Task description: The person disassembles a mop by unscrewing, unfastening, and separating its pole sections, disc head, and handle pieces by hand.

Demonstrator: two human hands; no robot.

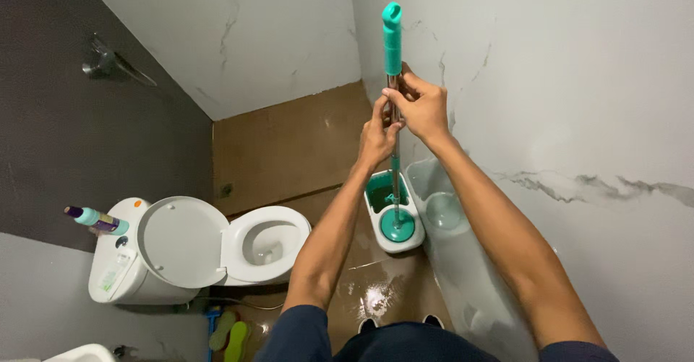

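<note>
Both sets of fingers (pixel 396 101) pinch one mop pole (pixel 394 167), a thin metal shaft topped by a teal grip (pixel 392 36). The right hand (pixel 423 107) wraps the pole just under the teal grip, thumb and fingertips pressed together on the shaft; the left hand (pixel 377 136) closes on it just below, touching the right hand. The fingers overlap, so how far each curls round the far side of the pole cannot be told. The pole runs down to one round teal mop head (pixel 397 224), which sits in one white and teal mop bucket (pixel 392 214) on the wet brown floor (pixel 289 138), far from the person and close to the right wall. Right of the bucket stands one pale translucent tub (pixel 441 203), its near end cut off by the right forearm. To the left is one white toilet (pixel 217 243) with its lid raised, and one bottle (pixel 97 219) lies on its cistern. On the floor near the toilet's base lie two green slippers (pixel 230 333), partly cut off at the lower edge. One metal fitting (pixel 108 62) on the dark left wall is too blurred to identify.
</note>
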